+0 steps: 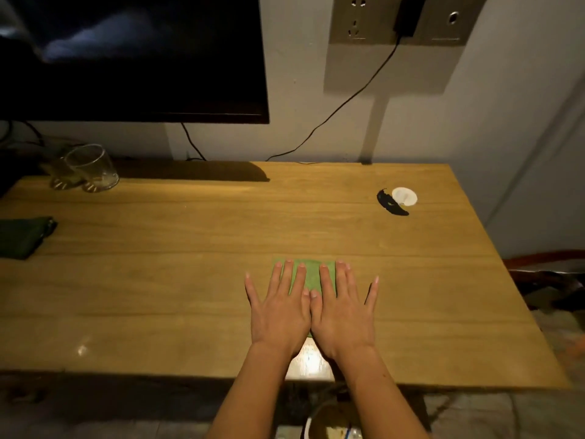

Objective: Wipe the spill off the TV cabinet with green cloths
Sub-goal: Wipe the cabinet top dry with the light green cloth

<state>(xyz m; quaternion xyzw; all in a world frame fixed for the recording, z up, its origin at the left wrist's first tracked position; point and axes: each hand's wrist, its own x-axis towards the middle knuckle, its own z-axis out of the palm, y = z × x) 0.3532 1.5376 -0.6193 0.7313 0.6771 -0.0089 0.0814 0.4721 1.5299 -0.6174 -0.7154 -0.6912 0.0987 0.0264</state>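
A light green cloth [311,274] lies folded flat on the wooden TV cabinet top [190,280], near its front middle. My left hand [278,308] and my right hand [343,312] lie side by side on the cloth, palms down, fingers straight and spread, thumbs touching. Most of the cloth is hidden under them. A second, dark green cloth [22,236] lies folded at the left edge. A shiny wet-looking patch [311,359] sits on the wood between my wrists.
Two glass tumblers [91,169] stand at the back left under the wall-mounted TV [133,58]. A white round disc [404,196] and a black smear-like object [391,204] lie at the back right. A black cable [348,99] hangs from the wall socket.
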